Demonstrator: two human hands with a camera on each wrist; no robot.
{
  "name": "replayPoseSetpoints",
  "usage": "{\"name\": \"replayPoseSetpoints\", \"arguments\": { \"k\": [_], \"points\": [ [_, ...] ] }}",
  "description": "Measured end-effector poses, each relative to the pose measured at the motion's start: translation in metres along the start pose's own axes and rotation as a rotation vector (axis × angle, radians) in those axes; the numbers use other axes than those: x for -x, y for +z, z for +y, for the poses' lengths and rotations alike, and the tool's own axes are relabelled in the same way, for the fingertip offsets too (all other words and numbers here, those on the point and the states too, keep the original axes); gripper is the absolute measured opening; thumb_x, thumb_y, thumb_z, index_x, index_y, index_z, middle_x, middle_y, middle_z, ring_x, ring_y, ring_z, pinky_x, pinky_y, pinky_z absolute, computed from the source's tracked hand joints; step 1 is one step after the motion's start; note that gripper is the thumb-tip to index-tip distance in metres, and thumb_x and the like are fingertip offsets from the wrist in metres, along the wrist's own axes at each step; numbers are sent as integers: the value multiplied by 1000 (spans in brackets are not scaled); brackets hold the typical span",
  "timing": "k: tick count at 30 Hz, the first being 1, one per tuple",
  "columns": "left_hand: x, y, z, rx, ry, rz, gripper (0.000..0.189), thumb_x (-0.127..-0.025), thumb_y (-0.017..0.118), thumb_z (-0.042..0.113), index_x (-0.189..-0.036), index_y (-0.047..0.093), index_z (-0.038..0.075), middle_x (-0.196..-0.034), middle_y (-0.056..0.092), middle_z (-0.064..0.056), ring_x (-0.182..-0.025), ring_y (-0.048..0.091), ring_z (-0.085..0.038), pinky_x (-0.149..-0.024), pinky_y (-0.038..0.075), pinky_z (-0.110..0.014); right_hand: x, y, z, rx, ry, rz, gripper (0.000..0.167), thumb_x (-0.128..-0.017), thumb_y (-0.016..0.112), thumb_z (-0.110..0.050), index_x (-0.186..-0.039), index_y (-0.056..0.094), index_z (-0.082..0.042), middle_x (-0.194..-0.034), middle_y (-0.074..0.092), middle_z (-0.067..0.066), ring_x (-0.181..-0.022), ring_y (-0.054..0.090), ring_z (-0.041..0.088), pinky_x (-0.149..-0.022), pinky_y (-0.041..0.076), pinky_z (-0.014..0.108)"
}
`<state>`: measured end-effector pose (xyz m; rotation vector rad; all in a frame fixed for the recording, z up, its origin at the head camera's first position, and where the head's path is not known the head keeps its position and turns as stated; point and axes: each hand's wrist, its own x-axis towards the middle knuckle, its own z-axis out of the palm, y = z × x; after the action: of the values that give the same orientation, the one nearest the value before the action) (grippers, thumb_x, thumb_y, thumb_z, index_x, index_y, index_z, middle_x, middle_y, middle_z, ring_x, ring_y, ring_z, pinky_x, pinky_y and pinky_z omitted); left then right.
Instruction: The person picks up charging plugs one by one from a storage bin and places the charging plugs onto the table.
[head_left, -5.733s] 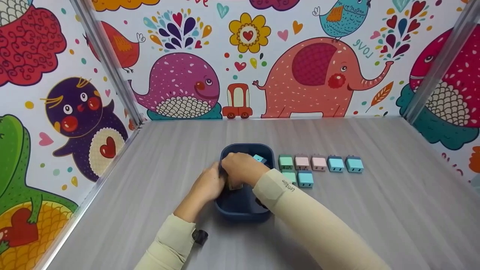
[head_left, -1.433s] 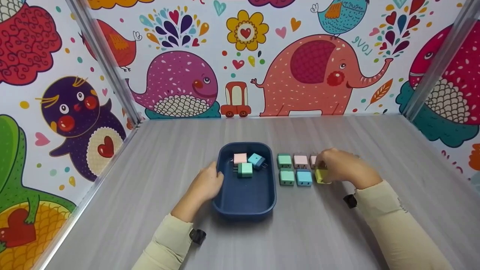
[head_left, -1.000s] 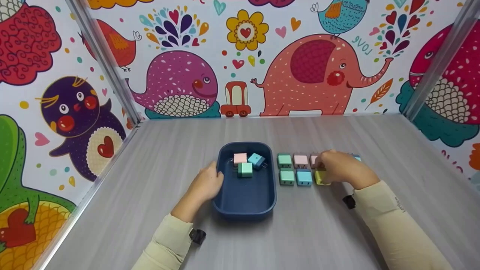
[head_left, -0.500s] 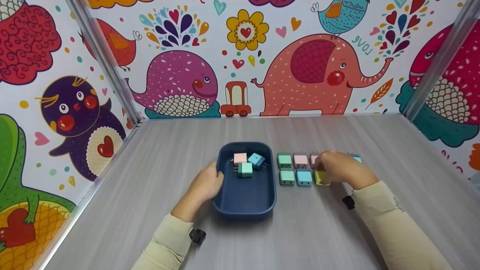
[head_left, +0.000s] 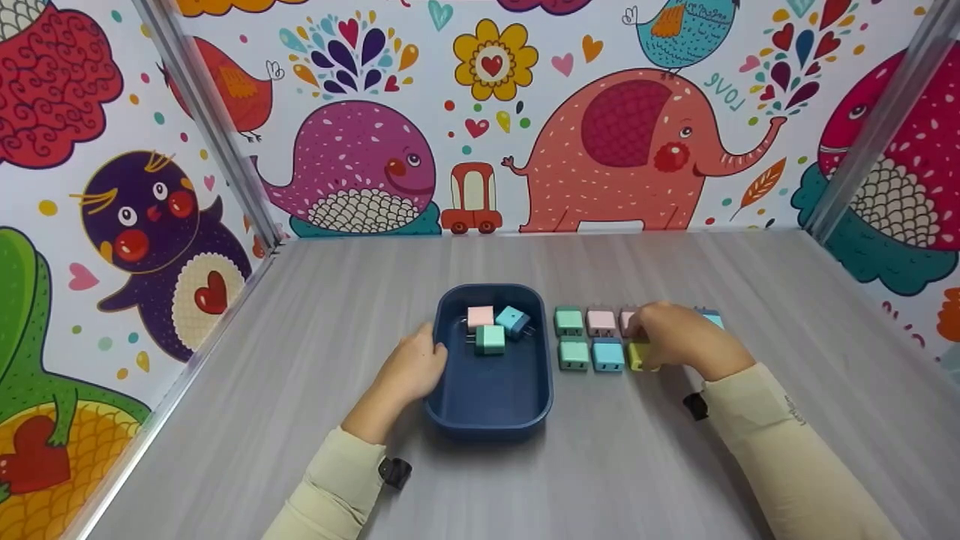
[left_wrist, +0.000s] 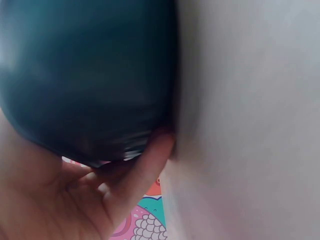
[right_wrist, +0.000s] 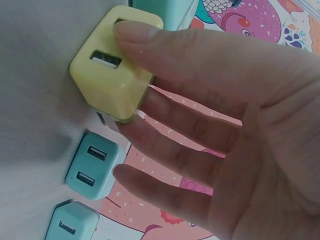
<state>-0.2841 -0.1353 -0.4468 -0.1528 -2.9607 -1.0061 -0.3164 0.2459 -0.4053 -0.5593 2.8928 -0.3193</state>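
Note:
My right hand pinches a yellow USB wall charger at the right end of the near row, thumb on its USB-port face in the right wrist view. Left of it in that row sit a blue charger and a green charger. My left hand grips the left side of a dark blue bin; in the left wrist view its thumb lies along the wall close to the table. Inside the bin lie a pink charger, a light blue charger and a green charger.
The far row has a green charger, a pink charger, another pink one half behind my right hand, and a blue charger at its right end. A cartoon-printed wall bounds the grey table behind.
Seconds ago my right hand was inside the bin; it has since moved right to the rows with the yellow charger. Just now that charger has slid slightly left. The left hand stays on the bin.

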Motion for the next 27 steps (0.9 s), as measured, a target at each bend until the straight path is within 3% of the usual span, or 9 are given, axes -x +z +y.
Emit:
{"name": "replayPoseSetpoints", "arguments": {
  "k": [7, 27],
  "points": [
    [0, 0, 1, -2, -20, -7, 55, -110, 47, 16, -155, 40, -14, -152, 52, -34, -141, 54, -45, -114, 44, -59, 1, -1, -1, -4, 2, -9, 44, -75, 95, -3, -116, 79, 3, -107, 74, 14, -89, 65, 28, -87, 63, 50],
    [0, -1, 2, 0, -22, -17, 54, -110, 45, 16, -156, 41, -12, -152, 54, -31, -140, 55, -43, -113, 46, -58, 4, -2, 1, 24, -32, -7, 43, -74, 95, -2, -114, 80, 1, -107, 76, 11, -91, 65, 25, -88, 62, 49]
  ]
}}
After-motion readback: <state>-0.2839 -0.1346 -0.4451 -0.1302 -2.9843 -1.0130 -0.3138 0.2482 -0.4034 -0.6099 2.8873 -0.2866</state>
